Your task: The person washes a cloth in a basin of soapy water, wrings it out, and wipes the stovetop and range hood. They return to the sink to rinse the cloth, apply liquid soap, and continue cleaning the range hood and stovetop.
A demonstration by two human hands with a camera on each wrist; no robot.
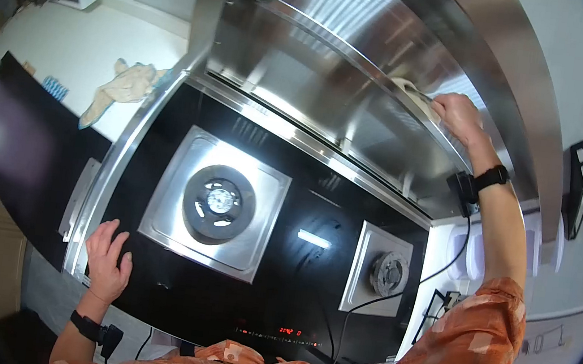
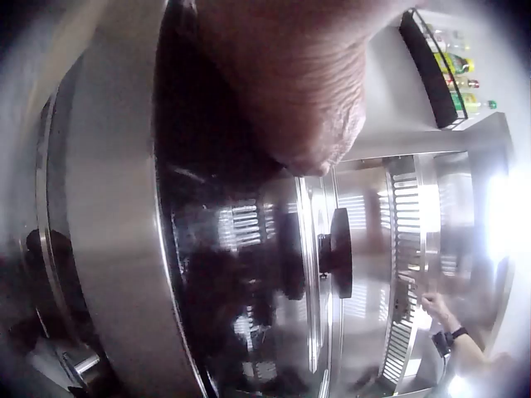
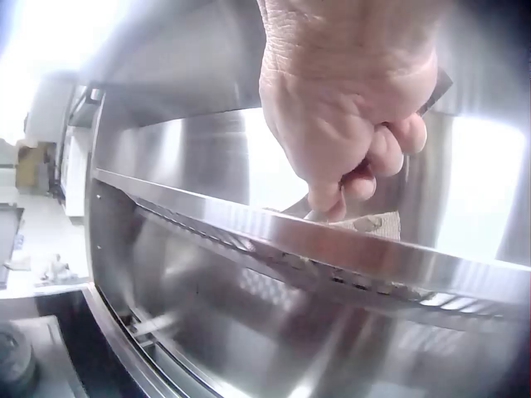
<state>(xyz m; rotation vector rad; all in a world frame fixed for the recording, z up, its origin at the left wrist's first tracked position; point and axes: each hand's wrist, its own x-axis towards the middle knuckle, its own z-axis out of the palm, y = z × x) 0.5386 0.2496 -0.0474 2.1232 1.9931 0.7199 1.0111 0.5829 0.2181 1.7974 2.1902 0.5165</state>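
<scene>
My right hand (image 1: pixel 459 117) is raised inside the stainless steel range hood (image 1: pixel 299 59), fingers curled tightly. It holds a beige cloth (image 1: pixel 411 93) against the hood's inner side, just behind a narrow metal ledge. In the right wrist view, the cloth (image 3: pixel 377 222) shows below the curled fingers (image 3: pixel 386 149), partly hidden by the ledge (image 3: pixel 332 236). A dark corner sticks out past the far side of that hand; I cannot tell what it belongs to. My left hand (image 1: pixel 107 258), fingers extended, rests at the front left of the black glass cooktop (image 1: pixel 304 256) and holds nothing.
Two burners, a large one (image 1: pixel 220 202) and a smaller one (image 1: pixel 388 274), sit on steel plates under the hood. Beige gloves (image 1: pixel 124 89) lie on the white counter at left. A black cable (image 1: pixel 433 276) hangs from the right wrist across the cooktop. Bottles (image 2: pixel 456 79) stand on a wall rack.
</scene>
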